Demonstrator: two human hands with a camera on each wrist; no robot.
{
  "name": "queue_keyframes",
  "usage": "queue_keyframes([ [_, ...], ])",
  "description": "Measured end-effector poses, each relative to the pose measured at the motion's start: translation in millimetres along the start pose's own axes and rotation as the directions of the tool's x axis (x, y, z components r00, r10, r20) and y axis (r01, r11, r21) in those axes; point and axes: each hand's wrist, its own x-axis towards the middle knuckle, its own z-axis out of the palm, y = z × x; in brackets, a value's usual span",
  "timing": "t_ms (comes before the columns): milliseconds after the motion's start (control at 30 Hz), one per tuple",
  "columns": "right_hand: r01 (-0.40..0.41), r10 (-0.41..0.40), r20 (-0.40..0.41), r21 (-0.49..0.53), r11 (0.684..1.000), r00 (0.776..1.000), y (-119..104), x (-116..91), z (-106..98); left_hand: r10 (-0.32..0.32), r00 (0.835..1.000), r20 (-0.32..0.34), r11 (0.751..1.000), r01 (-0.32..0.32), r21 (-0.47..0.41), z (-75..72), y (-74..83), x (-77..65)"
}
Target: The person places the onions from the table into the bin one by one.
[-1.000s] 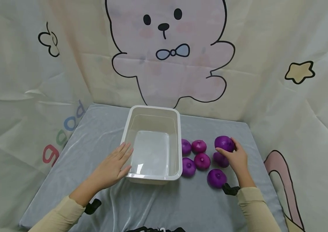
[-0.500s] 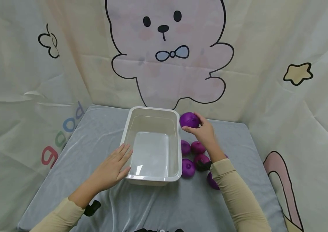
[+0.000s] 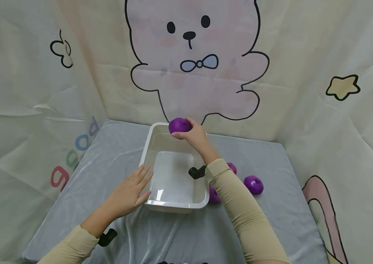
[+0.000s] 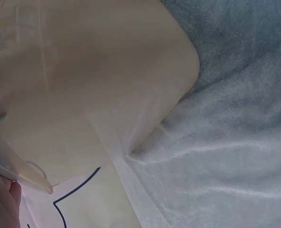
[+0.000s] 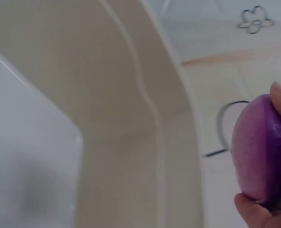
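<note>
The work seems at an early stage: no piece shows inside the tub point(image 3: 173, 209), and other purple pieces point(image 3: 253, 185) lie on the tabletop point(image 3: 125, 145). The right hand point(image 3: 195, 137) pinches one round purple piece point(image 3: 179, 125) above the tub's far end, its slightly longer axis sideways; its pointing direction is unclear. The left hand point(image 3: 125, 196), fingers straight, lies at the left rim.
</note>
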Motion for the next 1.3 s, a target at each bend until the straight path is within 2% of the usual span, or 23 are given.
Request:
queue_keyframes([
  [100, -0.018, 0.018, 0.013, -0.020, 1.000, 1.000, 10.6, 7.6, 21.3, -0.003, 1.000, -0.003, 1.000, 0.003, 0.002, 0.6, 1.8, 0.9],
  [367, -0.048, 0.048, 0.019, 0.005, 0.999, 0.999, 44.2, 22.4, 70.4, -0.024, 1.000, 0.000, 1.000, 0.024, 0.011, 0.8, 2.2, 0.3],
  [500, -0.046, 0.045, 0.027, 0.038, 0.998, 0.999, 60.7, 23.5, 93.6, -0.034, 0.999, 0.013, 0.999, 0.034, 0.006, 0.9, 2.3, -0.9],
  [667, -0.070, 0.067, 0.051, 0.045, 0.997, 0.996, 81.3, 21.1, 120.7, -0.014, 1.000, -0.027, 1.000, 0.014, 0.012, 1.8, 1.9, -4.5],
  [833, -0.114, 0.112, 0.050, 0.035, 0.993, 0.992, 97.8, 20.8, 131.6, 0.019, 0.998, -0.053, 1.000, -0.019, 0.012, 4.2, 2.5, -4.6],
  [967, -0.118, 0.116, 0.073, 0.022, 0.993, 0.991, 106.1, 23.9, 133.7, 0.027, 0.997, -0.068, 1.000, -0.027, 0.007, 4.6, 2.6, -4.2],
  [1133, -0.109, 0.112, 0.133, -0.030, 0.994, 0.985, 110.2, 28.3, 135.3, 0.024, 0.997, -0.074, 1.000, -0.023, 0.004, 2.3, 1.6, -4.0],
  [1300, -0.103, 0.117, 0.157, -0.093, 0.990, 0.981, 107.0, 31.5, 133.3, 0.025, 0.998, -0.063, 1.000, -0.024, 0.019, 3.4, 0.2, -2.4],
])
